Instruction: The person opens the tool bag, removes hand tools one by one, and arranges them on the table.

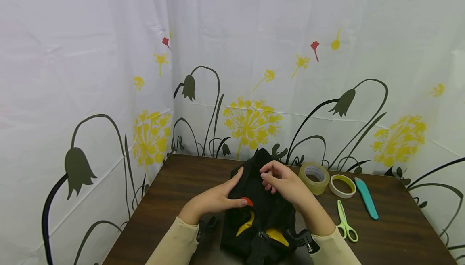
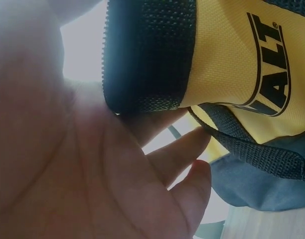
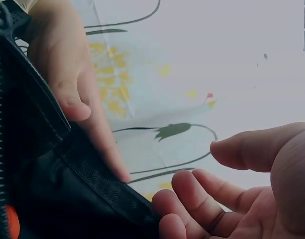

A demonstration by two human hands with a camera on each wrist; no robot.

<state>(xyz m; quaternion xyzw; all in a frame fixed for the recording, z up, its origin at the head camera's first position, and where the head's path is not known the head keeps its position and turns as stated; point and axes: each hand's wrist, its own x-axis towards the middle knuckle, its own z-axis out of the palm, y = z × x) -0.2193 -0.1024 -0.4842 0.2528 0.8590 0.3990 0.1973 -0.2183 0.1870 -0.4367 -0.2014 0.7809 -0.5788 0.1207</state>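
A black-and-yellow zippered tool bag (image 1: 263,212) stands on the table in the head view, with an orange-red round spot (image 1: 248,201) at its opening. Yellow fabric with black lettering shows on the bag (image 2: 222,55) in the left wrist view. My left hand (image 1: 214,200) rests against the bag's left side, thumb spread from the extended fingers. Those fingers lie partly hidden behind the bag. Over the bag's upper right side is my right hand (image 1: 281,180), its fingers loosely bent. Nothing lies between its thumb and fingers (image 3: 192,199) in the right wrist view.
Right of the bag on the brown table (image 1: 396,220) lie a roll of clear tape (image 1: 321,186), a smaller tape roll (image 1: 334,190), a teal cutter (image 1: 367,200) and light-green scissors (image 1: 342,216). A flower-patterned white curtain (image 1: 203,23) hangs behind.
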